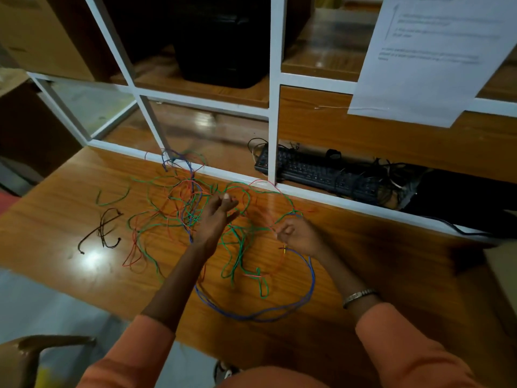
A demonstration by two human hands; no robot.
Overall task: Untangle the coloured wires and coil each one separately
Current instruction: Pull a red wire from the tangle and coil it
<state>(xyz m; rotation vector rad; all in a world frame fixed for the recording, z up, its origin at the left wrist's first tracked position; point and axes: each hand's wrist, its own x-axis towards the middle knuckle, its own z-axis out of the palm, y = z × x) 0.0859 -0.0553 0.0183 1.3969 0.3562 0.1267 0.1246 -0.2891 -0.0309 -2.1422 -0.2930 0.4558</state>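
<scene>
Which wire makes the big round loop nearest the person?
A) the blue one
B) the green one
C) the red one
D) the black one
A: the blue wire sweeps in a wide loop along the near part of the table, below the right hand.

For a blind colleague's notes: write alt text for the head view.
Two hands work on a tangle of wires in green, red and blue on a wooden table: the right hand pinches a wire end by a large blue loop, the left hand reaches into the tangle. A black wire lies apart at left.
</scene>
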